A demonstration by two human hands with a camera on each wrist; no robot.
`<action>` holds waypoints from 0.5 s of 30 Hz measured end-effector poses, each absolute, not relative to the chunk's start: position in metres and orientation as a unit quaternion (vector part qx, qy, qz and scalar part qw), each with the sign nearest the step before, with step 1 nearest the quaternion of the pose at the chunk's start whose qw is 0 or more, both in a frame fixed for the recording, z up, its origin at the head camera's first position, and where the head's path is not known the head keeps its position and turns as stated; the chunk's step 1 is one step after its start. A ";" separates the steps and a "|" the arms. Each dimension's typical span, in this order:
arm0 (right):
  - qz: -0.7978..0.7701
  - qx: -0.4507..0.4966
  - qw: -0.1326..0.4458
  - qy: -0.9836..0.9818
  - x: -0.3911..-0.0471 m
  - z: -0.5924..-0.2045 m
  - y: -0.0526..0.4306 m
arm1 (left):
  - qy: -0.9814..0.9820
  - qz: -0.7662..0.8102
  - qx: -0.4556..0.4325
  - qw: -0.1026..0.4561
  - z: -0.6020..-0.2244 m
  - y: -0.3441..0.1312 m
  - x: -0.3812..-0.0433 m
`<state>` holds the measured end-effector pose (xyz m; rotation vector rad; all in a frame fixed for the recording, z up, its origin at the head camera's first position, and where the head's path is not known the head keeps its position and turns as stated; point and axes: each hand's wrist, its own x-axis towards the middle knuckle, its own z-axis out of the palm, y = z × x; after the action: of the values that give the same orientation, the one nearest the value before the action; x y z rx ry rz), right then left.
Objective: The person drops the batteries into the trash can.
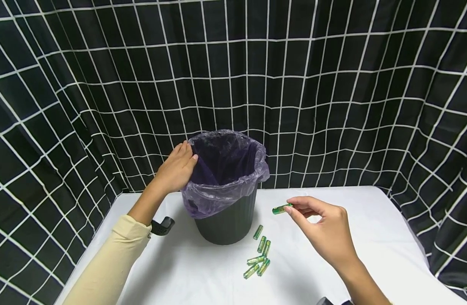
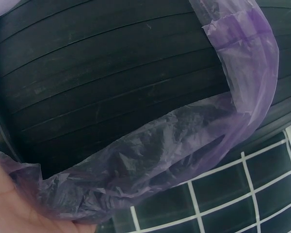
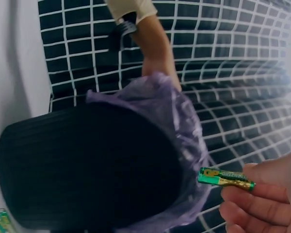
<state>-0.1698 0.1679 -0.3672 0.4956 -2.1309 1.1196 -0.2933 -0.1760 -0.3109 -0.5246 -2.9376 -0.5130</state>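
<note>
A dark ribbed trash can (image 1: 227, 224) stands on the table, lined with a translucent purple bag (image 1: 218, 197) folded down over its rim. At the can's left rim, my left hand (image 1: 176, 169) grips the edge through the bag; in the left wrist view only part of that hand (image 2: 9, 204) shows, at the lower left. To the right of the can, my right hand (image 1: 321, 224) pinches a green and gold battery (image 3: 226, 178) by one end between thumb and fingers, above the table. Several loose batteries (image 1: 261, 244) of the same look lie in front of the can.
The table (image 1: 203, 275) has a white cover. Black curtains (image 1: 279, 84) with a white grid hang close behind it and on both sides. A black wrist strap (image 1: 162, 226) sits on the left forearm.
</note>
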 end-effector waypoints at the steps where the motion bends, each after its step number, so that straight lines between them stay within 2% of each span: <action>1: 0.428 0.194 0.341 -0.814 -0.169 -0.364 0.167 | -0.969 -0.170 -0.173 0.056 -0.311 -0.176 -0.293; 15: 0.432 0.249 0.363 -0.787 -0.173 -0.312 0.155 | -0.969 -0.165 -0.173 0.059 -0.310 -0.175 -0.293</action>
<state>-0.1726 0.1555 -0.3123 0.6410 -2.0261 1.1118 -0.2933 -0.1746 -0.3099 -0.5243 -2.9360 -0.5011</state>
